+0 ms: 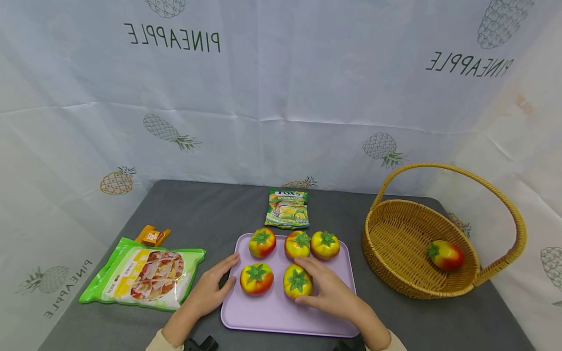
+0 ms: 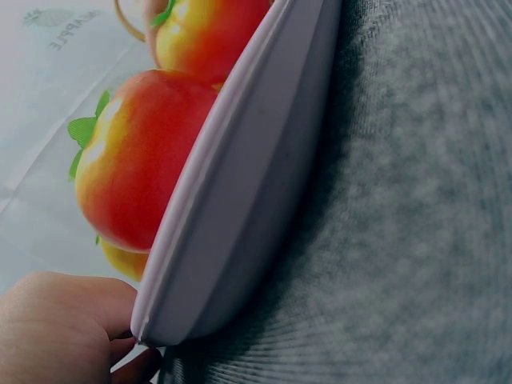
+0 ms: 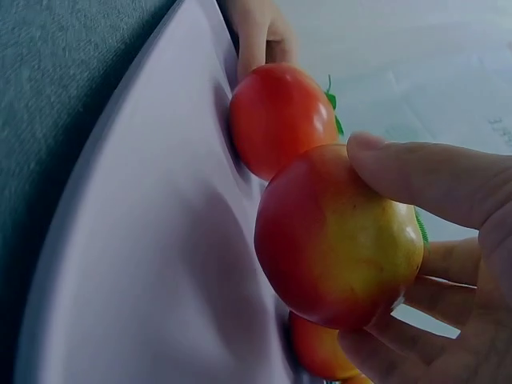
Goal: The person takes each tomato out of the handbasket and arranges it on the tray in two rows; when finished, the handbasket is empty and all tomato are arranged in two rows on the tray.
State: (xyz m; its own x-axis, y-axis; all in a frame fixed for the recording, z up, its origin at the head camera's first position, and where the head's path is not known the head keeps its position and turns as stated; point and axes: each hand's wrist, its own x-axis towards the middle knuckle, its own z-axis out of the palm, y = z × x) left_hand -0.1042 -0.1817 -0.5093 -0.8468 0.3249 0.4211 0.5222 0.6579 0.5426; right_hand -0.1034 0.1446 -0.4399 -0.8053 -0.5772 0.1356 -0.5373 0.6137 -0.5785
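Observation:
In the head view a lilac tray (image 1: 325, 321) holds several red-and-yellow persimmons with green leafy tops. My right hand (image 1: 331, 290) grips the front right persimmon (image 1: 298, 281), thumb on the near side and fingers round the far side. The right wrist view shows that persimmon (image 3: 328, 240) between thumb and fingers, close over the tray. At the tray's left rim, my left hand (image 1: 211, 287) holds the edge; its fingertips lie at the rim (image 2: 232, 176) in the left wrist view. Nearest to it is the front left persimmon (image 1: 256, 279).
To the right stands a wicker basket (image 1: 382, 263) with a tall handle and one persimmon (image 1: 445, 255) inside. A green candy bag (image 1: 287, 209) lies behind the tray. On the left are a green-and-white food pack (image 1: 147, 275) and an orange packet (image 1: 152, 236). A printed cloth hangs behind the table.

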